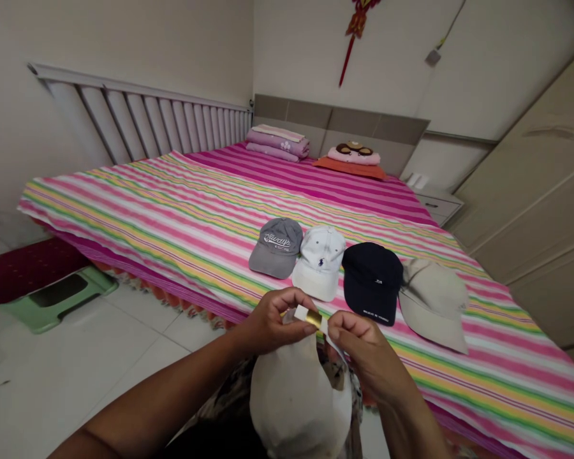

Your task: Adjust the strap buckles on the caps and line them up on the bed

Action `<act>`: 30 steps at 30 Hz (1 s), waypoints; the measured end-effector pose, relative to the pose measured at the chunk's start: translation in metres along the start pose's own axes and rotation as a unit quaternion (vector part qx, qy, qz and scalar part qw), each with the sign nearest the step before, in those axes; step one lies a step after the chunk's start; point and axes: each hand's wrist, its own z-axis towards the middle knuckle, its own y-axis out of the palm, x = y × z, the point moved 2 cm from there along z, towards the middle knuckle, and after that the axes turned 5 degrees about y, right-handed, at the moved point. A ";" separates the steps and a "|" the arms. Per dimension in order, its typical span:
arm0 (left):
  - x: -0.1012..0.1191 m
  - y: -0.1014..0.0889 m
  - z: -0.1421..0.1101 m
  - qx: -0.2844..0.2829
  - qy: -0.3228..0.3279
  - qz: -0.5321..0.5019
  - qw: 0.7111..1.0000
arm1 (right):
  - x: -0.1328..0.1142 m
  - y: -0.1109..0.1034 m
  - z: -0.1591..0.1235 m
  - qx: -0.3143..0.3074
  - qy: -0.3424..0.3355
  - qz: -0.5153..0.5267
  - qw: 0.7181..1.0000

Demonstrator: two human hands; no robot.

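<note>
An off-white cap (291,398) hangs below my two hands, its back strap and opening facing up. My left hand (280,322) pinches the strap by its gold buckle (314,319), thumb below and fingers above. On the other side of the buckle, my right hand (358,344) grips the white strap between thumb and fingers. Beyond my hands, a row of caps lies on the bed: a grey cap (277,248) with white lettering, a white cap (318,261) with a small dark emblem, a black cap (373,280) and a beige cap (435,299).
The bed (172,210) has a striped cover. Folded purple bedding (277,143) and an orange and pink stack (354,162) lie by the headboard (363,127). A green stool (57,296) stands on the tiled floor at left, a wardrobe (530,191) at right.
</note>
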 end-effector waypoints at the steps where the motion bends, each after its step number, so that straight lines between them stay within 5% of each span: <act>1: -0.001 0.000 0.000 -0.005 -0.005 -0.008 1.000 | 0.000 0.001 0.000 -0.002 -0.001 0.008 1.000; 12: 0.005 0.000 0.001 -0.021 0.030 0.038 0.999 | 0.000 0.001 0.003 0.037 -0.040 -0.017 0.998; 30: 0.005 0.000 0.000 -0.032 0.021 0.027 0.999 | 0.003 0.004 0.003 0.015 -0.021 -0.001 1.000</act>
